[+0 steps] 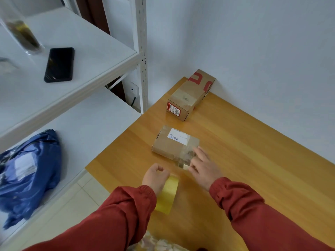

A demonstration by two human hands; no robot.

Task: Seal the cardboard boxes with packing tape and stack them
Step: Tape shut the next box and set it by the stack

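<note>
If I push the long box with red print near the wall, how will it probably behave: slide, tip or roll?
The long box lies on a long side on the smooth wooden table, so it would probably slide, not tip. Flat faces mean it should not roll. Its edges look square, so it is likely stiff.

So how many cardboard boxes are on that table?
2. The red-printed box sits by the wall; the white-labelled box lies nearer, touched by the right hand. Others may lie offscreen.
</note>
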